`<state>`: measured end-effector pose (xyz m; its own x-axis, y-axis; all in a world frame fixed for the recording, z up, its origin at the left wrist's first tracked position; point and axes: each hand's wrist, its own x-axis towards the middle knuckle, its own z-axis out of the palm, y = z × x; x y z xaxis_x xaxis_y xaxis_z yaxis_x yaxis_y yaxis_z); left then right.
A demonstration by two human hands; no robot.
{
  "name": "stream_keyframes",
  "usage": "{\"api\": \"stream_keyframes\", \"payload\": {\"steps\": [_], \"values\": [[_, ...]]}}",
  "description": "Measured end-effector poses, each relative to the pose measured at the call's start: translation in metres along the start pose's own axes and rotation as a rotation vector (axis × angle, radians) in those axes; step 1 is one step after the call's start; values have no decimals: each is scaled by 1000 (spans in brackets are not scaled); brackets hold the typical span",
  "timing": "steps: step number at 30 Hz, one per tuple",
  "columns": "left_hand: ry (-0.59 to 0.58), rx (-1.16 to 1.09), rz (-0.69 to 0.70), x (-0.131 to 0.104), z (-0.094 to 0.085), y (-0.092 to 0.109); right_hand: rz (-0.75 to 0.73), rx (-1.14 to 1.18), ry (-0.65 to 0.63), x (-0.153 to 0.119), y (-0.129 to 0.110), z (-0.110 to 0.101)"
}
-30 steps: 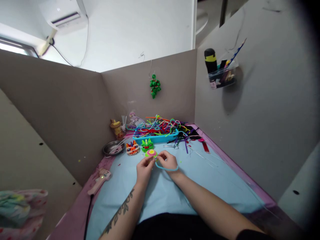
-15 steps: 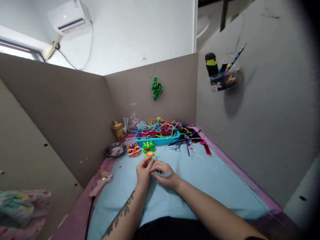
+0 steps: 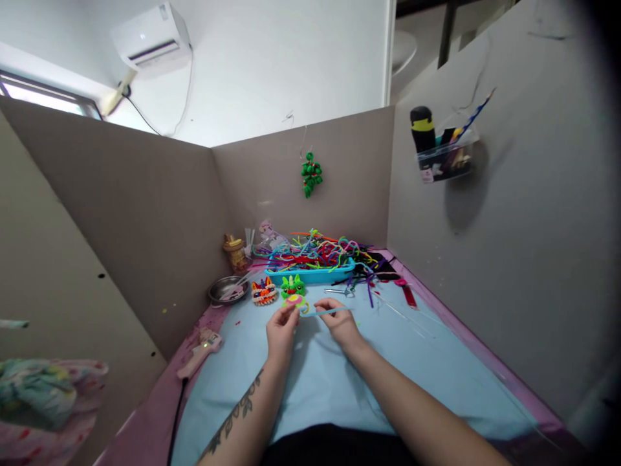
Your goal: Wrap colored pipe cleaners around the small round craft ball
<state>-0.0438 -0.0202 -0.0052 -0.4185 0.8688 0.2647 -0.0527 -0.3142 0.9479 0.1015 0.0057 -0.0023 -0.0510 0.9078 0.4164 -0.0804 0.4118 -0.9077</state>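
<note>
My left hand (image 3: 281,331) is closed on a small round pink, yellow and green pipe-cleaner piece (image 3: 294,301), partly covered by the fingers. A light blue pipe cleaner (image 3: 313,314) runs from that piece to my right hand (image 3: 341,325), which pinches it between thumb and fingers. Its free end sticks out to the right. Just beyond my hands sit two fuzzy animal heads, one orange (image 3: 264,292) and one green (image 3: 293,287).
Behind stands a blue tray (image 3: 320,276) heaped with coloured pipe cleaners (image 3: 315,252). Scissors (image 3: 339,292) lie before it. To the left are a metal bowl (image 3: 228,290), a jar (image 3: 236,254) and a corded pink glue gun (image 3: 200,353). Grey partitions (image 3: 301,213) surround the table.
My right hand has moved right, away from my left, and the blue pipe cleaner, curled over that hand before, now stretches nearly straight. The view has shifted slightly left.
</note>
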Motion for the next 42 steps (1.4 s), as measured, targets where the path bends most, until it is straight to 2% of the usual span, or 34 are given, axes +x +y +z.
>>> {"api": "stream_keyframes", "payload": {"steps": [7,15,20,27,36,42], "values": [[-74,-9,7,-6,4,1,-85,-159,43,-5,0,11],[-99,-8,7,-7,3,-1,-68,-194,87,-5,2,13],[-121,-7,13,-5,2,-4,-44,-116,107,-1,8,13],[-142,2,18,-7,4,0,112,60,50,0,18,14],[-187,26,28,-11,5,6,213,243,-41,-2,10,17],[-149,19,41,-7,4,2,189,236,23,-4,8,17]]}}
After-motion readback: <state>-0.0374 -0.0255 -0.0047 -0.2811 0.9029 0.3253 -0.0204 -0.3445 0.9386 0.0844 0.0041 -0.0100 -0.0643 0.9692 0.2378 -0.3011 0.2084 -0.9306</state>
